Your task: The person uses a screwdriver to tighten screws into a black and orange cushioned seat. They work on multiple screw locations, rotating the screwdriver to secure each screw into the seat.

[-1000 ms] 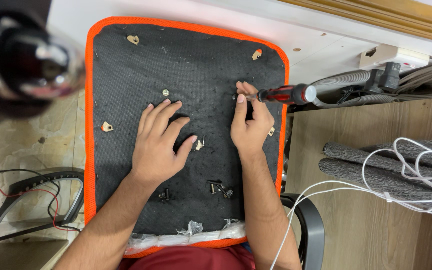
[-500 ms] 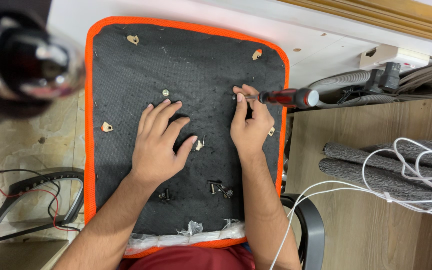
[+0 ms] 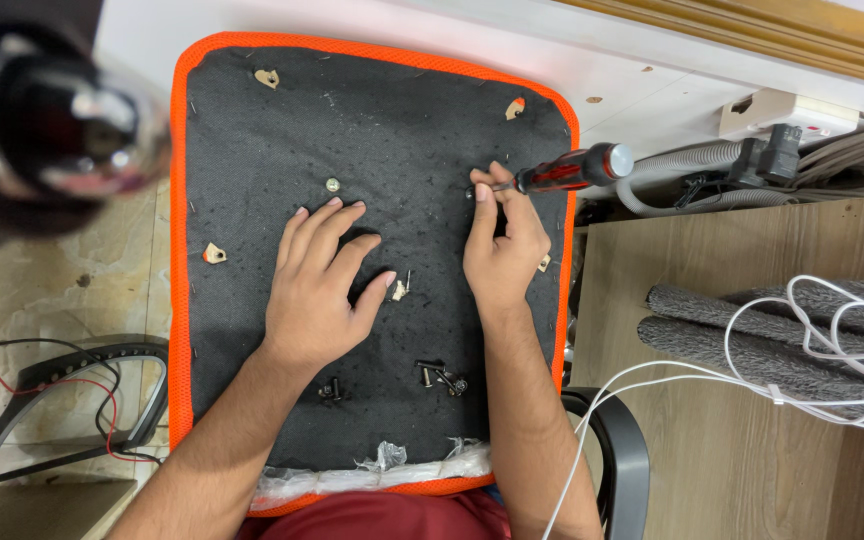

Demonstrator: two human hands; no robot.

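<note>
A: Red-and-black-handled screwdriver (image 3: pixel 562 172), gripped in the right hand (image 3: pixel 500 250), fingers pinched near the shaft, tip set against a fastener on the right part of the black fabric underside of the orange-edged seat cushion (image 3: pixel 252 130).

B: Left hand (image 3: pixel 317 290)?

A: Spread flat, grasping nothing, palm pressed on the fabric near the middle. Good for steadying the cushion.

B: Advice for the turning?

A: Probably best kept square to the screw head, pushed firmly inward, turned slowly; handle lay slanted to the right, so slipping seemed a risk.

B: Anything nearby?

A: Loose dark bolts (image 3: pixel 442 378) lying on the fabric below the right hand, another small bolt pair (image 3: pixel 329 390) by the left wrist; easily knocked off by a forearm. Silver screw head (image 3: pixel 332 184) just above the left fingers. Black curved plastic armrest frame (image 3: pixel 72 410) on the floor to the left, white cables (image 3: pixel 812 340) looped over the wooden tabletop (image 3: pixel 712 440) to the right, well apart from the work.
</note>
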